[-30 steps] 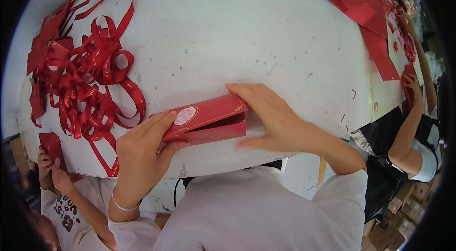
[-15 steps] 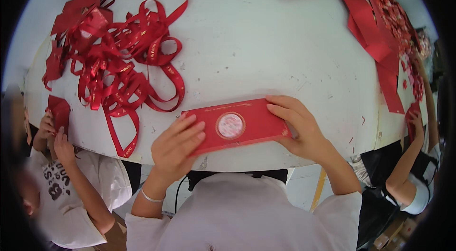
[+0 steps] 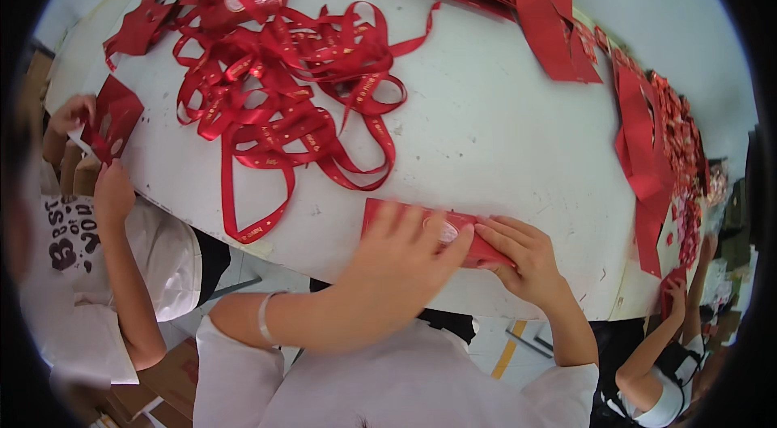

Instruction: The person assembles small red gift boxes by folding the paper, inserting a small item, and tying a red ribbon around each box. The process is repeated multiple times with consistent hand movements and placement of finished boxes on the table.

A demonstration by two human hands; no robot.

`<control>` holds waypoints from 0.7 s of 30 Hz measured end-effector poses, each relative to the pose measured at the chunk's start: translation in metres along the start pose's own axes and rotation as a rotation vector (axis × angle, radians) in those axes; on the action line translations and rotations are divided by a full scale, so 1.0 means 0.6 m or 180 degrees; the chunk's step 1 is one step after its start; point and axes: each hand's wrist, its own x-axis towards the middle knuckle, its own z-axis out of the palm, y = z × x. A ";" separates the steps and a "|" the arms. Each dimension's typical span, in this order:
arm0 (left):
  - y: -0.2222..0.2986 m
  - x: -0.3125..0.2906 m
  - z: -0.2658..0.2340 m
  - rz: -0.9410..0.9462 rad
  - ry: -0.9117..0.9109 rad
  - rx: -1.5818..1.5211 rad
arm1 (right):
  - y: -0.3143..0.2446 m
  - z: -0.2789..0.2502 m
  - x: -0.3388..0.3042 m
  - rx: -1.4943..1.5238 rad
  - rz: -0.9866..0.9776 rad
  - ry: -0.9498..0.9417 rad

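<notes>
A flat red box (image 3: 463, 219) with a pale round label lies at the table's near edge in front of me. Its right end is gripped by my right hand (image 3: 526, 262), fingers on top and thumb along the near side. Over the left and middle part of the box passes my left hand (image 3: 392, 278), its fingers stretched and spread but blurred; it grips nothing that I can see. That hand hides much of the box and part of the label. Beyond it, to the left, a tangled heap of red ribbon (image 3: 271, 136) with gold printing covers the table.
Red boxes and card pieces (image 3: 146, 23) lie at the far left. More red card (image 3: 550, 31) is stacked at the far right, near a heap of small red packets (image 3: 680, 136). A person (image 3: 121, 209) on the left handles a red box; another person (image 3: 668, 347) works at the right.
My left hand has let go of the box's left end and swung right across its top. My right hand still holds the right end. The view has shifted left.
</notes>
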 end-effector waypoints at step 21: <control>-0.030 -0.001 0.045 -0.0391 0.0156 -0.0784 | -0.124 -0.137 0.463 0.2057 -0.0440 -0.0018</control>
